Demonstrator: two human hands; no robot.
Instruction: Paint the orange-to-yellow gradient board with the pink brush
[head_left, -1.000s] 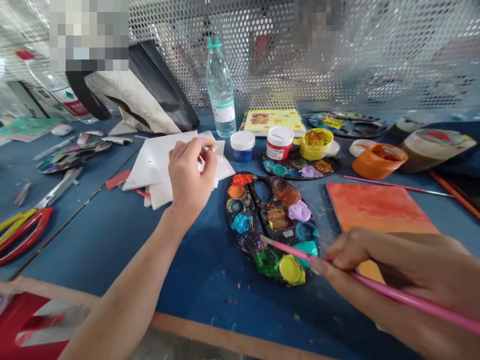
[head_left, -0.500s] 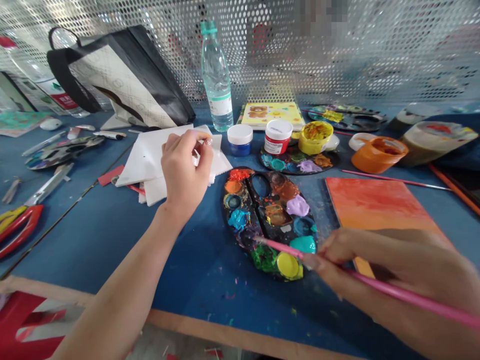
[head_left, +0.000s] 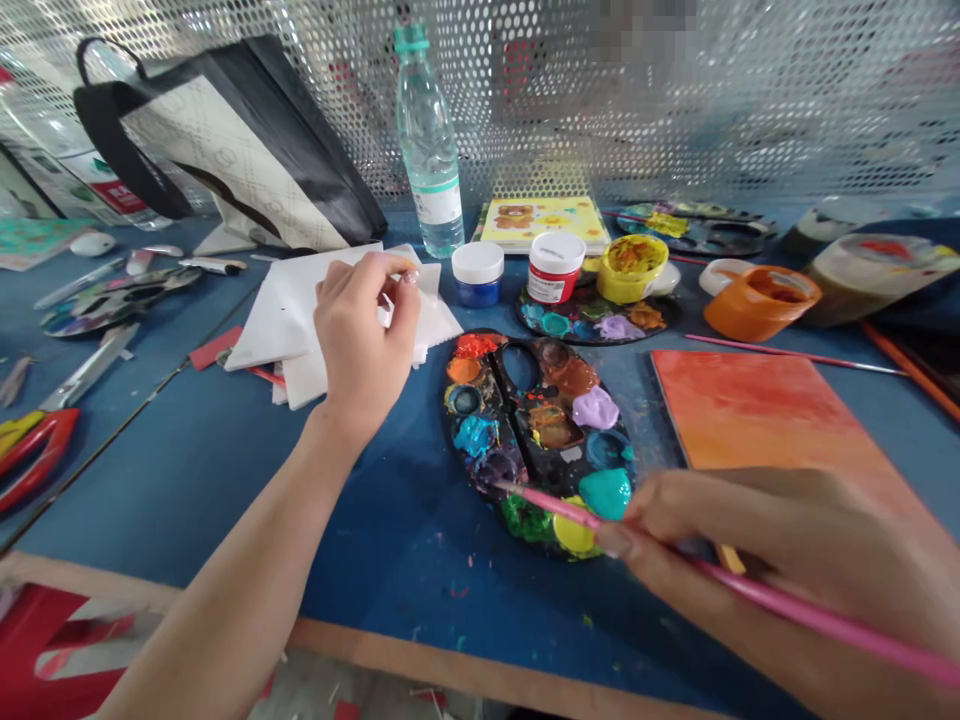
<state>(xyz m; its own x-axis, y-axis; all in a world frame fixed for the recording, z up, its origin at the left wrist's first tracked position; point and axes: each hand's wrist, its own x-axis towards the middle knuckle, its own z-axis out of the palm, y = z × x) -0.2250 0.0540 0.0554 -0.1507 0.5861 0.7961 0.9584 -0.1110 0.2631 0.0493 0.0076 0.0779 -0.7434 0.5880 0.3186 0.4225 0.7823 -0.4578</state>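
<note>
The tip of the slim pink-handled paintbrush (head_left: 551, 501) has slid from the right side of the dark purple well (head_left: 501, 466) in the black oval plastic palette (head_left: 517, 425) to its lower edge, and the handle now crosses the yellow well (head_left: 574, 532); this suggests that purple paint is being worked or picked up, with the bristles well apart from the orange-and-red painted canvas (head_left: 757, 400). The right hand (head_left: 757, 550) has its fingers closed around the handle, pinching it near the front; the left hand (head_left: 367, 330) stays raised in front of the loose white sheets (head_left: 274, 300), fingers curled and thumb close to the index finger; whether anything sits between them cannot be told.

The palette's other wells hold red, orange, bright blue, green, teal, lilac and brown paint; behind it on the blue worktop (head_left: 390, 540), the white-lidded blue jar (head_left: 478, 285) and white-lidded red jar (head_left: 551, 285) are capped; the round yellow pot (head_left: 632, 285) stands open, yellow paint streaked with brown inside; the squat orange tub (head_left: 739, 315) is open too, with darker orange within; the clear plastic cup (head_left: 847, 290) at far right holds murky brown liquid.
</note>
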